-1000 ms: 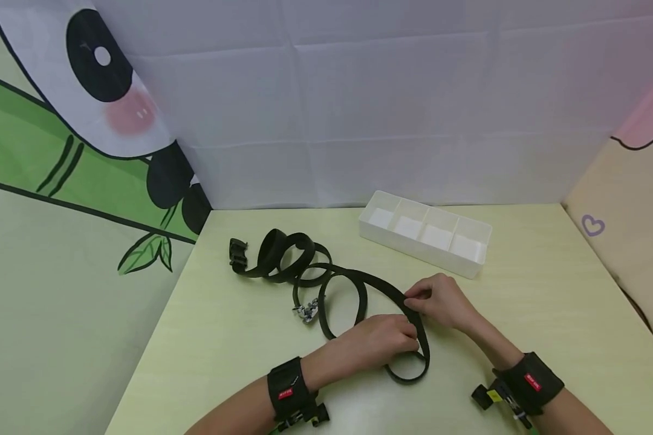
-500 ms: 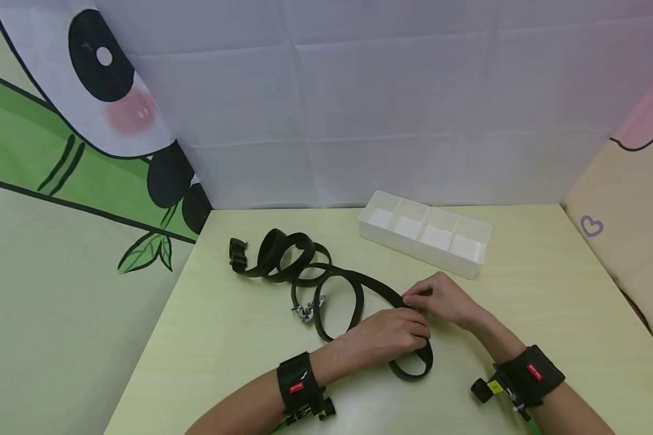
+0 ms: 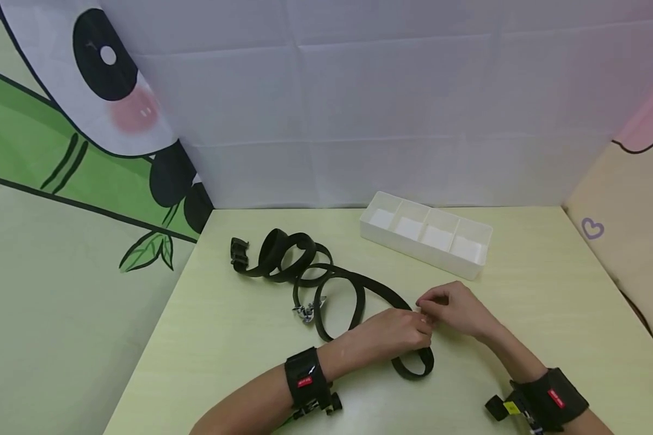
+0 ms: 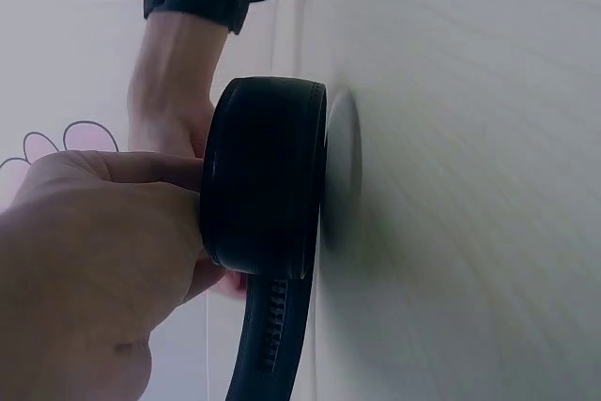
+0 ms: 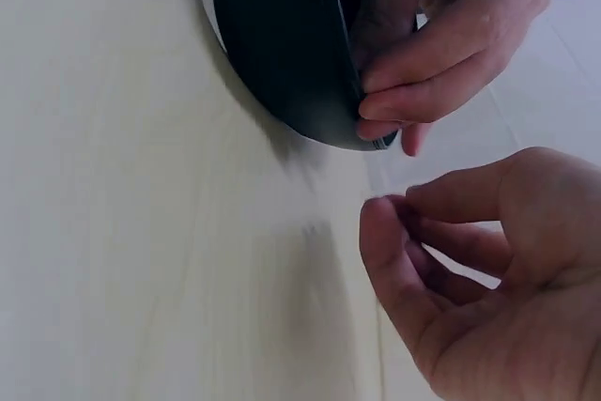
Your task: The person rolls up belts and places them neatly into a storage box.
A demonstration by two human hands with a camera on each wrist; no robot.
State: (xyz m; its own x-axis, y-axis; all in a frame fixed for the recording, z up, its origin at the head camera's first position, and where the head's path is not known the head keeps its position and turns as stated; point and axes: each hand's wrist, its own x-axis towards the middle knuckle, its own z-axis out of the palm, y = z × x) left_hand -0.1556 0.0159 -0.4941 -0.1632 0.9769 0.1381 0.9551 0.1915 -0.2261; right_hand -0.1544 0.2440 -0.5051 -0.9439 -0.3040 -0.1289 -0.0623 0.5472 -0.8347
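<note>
In the head view a black belt (image 3: pixel 378 287) lies in loose loops across the table. My left hand (image 3: pixel 392 332) pinches its right-hand end loop, which stands on edge. Close up in the left wrist view, the strap (image 4: pixel 263 176) is a smooth band, and a row of small teeth (image 4: pixel 273 326) shows below it. My right hand (image 3: pixel 457 308) is just beyond the left fingers. The right wrist view shows that hand's thumb and fingers loosely bent together, apart from the belt and holding nothing. A shiny silver buckle (image 3: pixel 306 312) lies by the middle loops.
A black buckle (image 3: pixel 239 254) and more strap coils (image 3: pixel 274 254) lie at the left; whether these form a second belt I cannot tell. Behind the hands stands a white tray (image 3: pixel 421 248) with several compartments. A pale cloth wall (image 3: pixel 381 121) borders the table's back edge.
My right hand has let go of the strap and drawn back a little to the right. My left hand has shifted right and slightly up along the belt's end loop.
</note>
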